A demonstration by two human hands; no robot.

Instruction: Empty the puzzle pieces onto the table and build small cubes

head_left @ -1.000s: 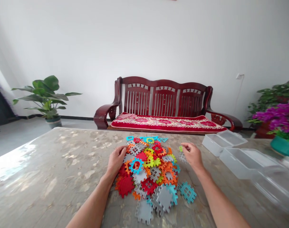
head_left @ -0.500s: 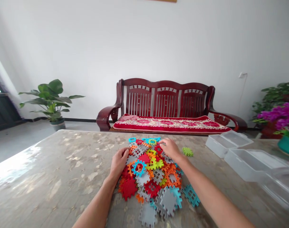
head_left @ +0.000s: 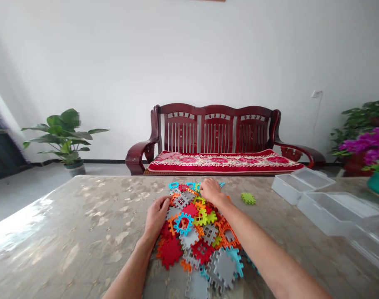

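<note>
A heap of interlocking plastic tiles with toothed edges, in red, orange, grey, blue and lime green, lies on the table. My left hand [head_left: 157, 212] rests against the heap's left side, its fingers loosely bent and the thumb a little apart, with no tile seen in it. My right hand [head_left: 212, 192] is over the far side of the heap, fingers bent down; what they hold, if anything, is hidden. A blue triangular piece [head_left: 222, 184] shows just beyond that hand. Nearer me are a blue frame tile [head_left: 183, 224], a red tile [head_left: 171, 251] and a grey tile [head_left: 226, 268].
One lime green tile [head_left: 248, 198] lies apart, right of the heap. Clear plastic boxes [head_left: 322, 214] with lids stand on the table's right side. A wooden bench [head_left: 216, 110] with a red cover is behind the table [head_left: 83, 232]. Purple flowers [head_left: 368, 145] stand far right.
My right hand has moved left across the far side of the heap, and its forearm now covers much of a blue tile at the near right. My left hand stays in place.
</note>
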